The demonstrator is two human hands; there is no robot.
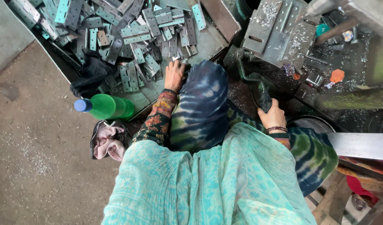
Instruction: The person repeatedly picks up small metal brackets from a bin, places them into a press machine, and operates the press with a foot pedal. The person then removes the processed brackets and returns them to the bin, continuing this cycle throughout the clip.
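Seated at a drilling or punching station, viewed from above; step in hand judged as part pickup between machine cycles.

Largest first: shallow grey sheet-metal tray [208, 41] upper left, serving as the desk, loaded with a heap of flat grey-green steel hinge plates [129, 37]; heap densest toward far left, thinning to bare tray floor near the knee. Right of tray: grey steel machine fixture plate [279, 29] littered with silvery swarf; dark machine bed below it, also chip-covered. Green plastic bottle with blue cap [106, 106] lying on its side at tray's near edge; black crumpled cloth [89, 75] just beyond it on the plates; pinkish rag [108, 143] on the concrete floor beside the leg.

Left hand [174, 75] reaching over tie-dyed knee to near edge of the heap, palm down, fingers curled onto plates; whether one plate is actually pinched, cannot tell, fingertips hidden. Right hand [274, 116] closed around dark cloth-wrapped lever handle [264, 101] low beside the machine, bead bracelet at wrist.

Next move, as judgement: needs single plate separated from the overlapping stack, carried across to fixture, seated square against its stops clear of swarf; lever pull only after left hand clear of the fixture.
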